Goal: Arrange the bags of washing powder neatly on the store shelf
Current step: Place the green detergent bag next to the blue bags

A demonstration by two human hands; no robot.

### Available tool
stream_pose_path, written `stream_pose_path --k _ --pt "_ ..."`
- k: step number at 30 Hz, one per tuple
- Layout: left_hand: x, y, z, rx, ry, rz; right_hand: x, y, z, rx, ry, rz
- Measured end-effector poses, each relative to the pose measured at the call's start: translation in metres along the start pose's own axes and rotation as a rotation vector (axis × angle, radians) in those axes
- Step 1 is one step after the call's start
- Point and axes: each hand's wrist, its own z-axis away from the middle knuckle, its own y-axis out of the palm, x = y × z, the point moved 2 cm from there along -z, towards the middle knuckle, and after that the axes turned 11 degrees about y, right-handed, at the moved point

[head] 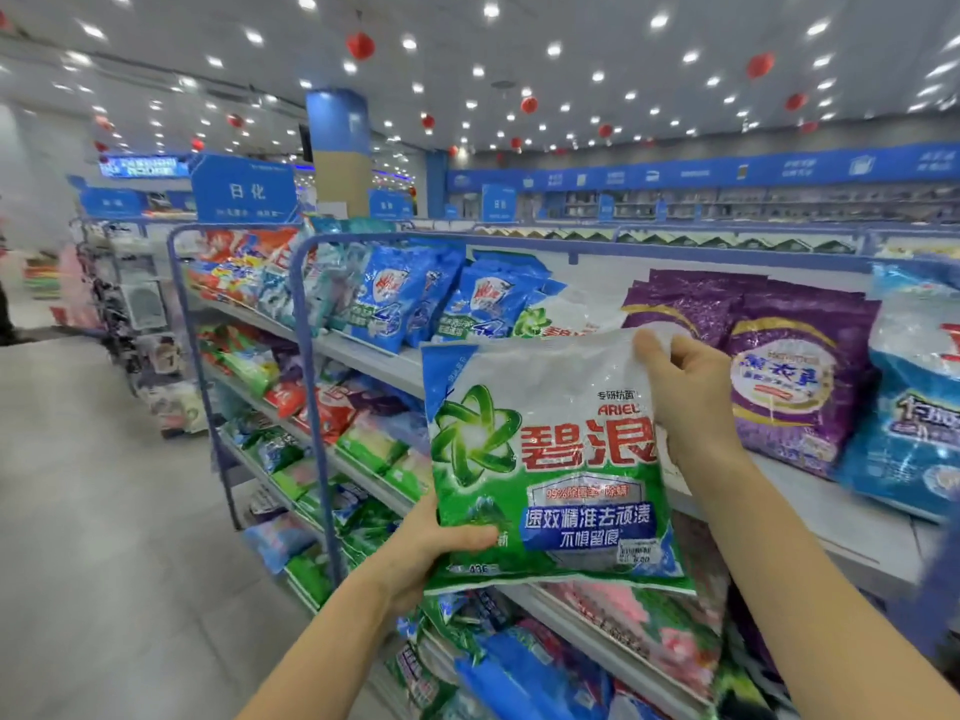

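Observation:
I hold a green and white bag of washing powder upright in front of the top shelf. My left hand grips its lower left corner, thumb across the front. My right hand pinches its upper right edge. Behind it on the top shelf lies another green and white bag, partly hidden. To the left stand blue bags, and purple bags lean at the right.
A blue and white bag stands at the far right of the top shelf. Lower shelves hold several mixed bags. A blue metal frame edges the shelf unit. The aisle floor lies to the left.

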Motion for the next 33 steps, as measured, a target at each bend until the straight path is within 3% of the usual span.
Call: stream_pose_path --k 11,14,19,28,33 --pt "-0.002 -0.062 -0.116 -0.102 0.095 0.176 -0.089 0.046 -0.070 0.495 0.410 0.090" --pt "-0.008 -0.077 -0.155 -0.105 0.120 0.193 -0.103 0.051 -0.090 0.553 0.346 0.216" --pt "-0.019 -0.092 -0.223 -0.004 0.073 0.110 -0.093 0.061 -0.134 0.397 0.226 0.232" --pt "-0.009 -0.107 -0.336 0.189 -0.015 0.028 -0.103 0.071 -0.183 0.120 0.341 0.280" --pt "0.002 -0.127 -0.369 0.262 0.032 -0.124 -0.110 0.093 -0.186 -0.041 0.343 0.396"
